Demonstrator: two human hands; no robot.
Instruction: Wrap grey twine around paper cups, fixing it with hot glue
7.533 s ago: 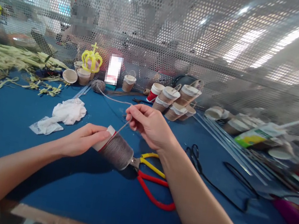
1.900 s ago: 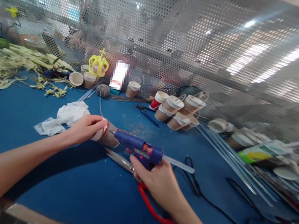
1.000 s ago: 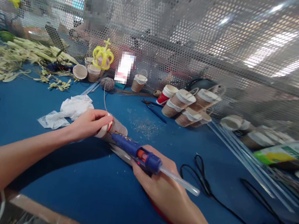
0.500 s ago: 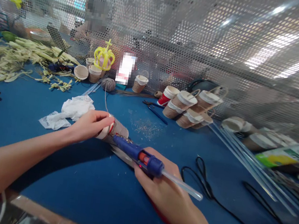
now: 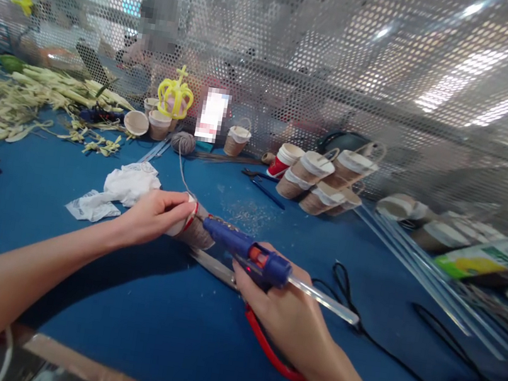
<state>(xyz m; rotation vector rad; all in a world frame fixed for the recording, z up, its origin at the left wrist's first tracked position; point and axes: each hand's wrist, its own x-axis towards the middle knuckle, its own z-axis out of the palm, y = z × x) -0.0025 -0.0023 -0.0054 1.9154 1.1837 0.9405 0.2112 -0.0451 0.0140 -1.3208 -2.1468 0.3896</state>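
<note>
My left hand (image 5: 154, 217) is closed around the rim end of a paper cup (image 5: 199, 236) lying on its side, wrapped in grey-brown twine with a red band showing near the rim. A strand of twine runs from the cup back to a ball of grey twine (image 5: 183, 142). My right hand (image 5: 286, 310) grips a blue hot glue gun (image 5: 249, 253), its nozzle at the wrapped cup and a clear glue stick (image 5: 326, 300) out of its back. Scissors with red handles (image 5: 271, 349) lie partly hidden beneath that hand.
Crumpled white tissue (image 5: 132, 183) lies left of the cup. Twine-wrapped cups (image 5: 312, 167) and pliers (image 5: 266, 191) stand or lie behind. Clear glue sticks (image 5: 413, 272) and a black cable (image 5: 383, 350) are at right. A perforated metal screen (image 5: 276, 41) closes the back; husk strips (image 5: 34, 94) lie left.
My right hand and the glue gun have shifted slightly right, uncovering more of the red scissor handle. The cup appears turned, with more of its red band showing.
</note>
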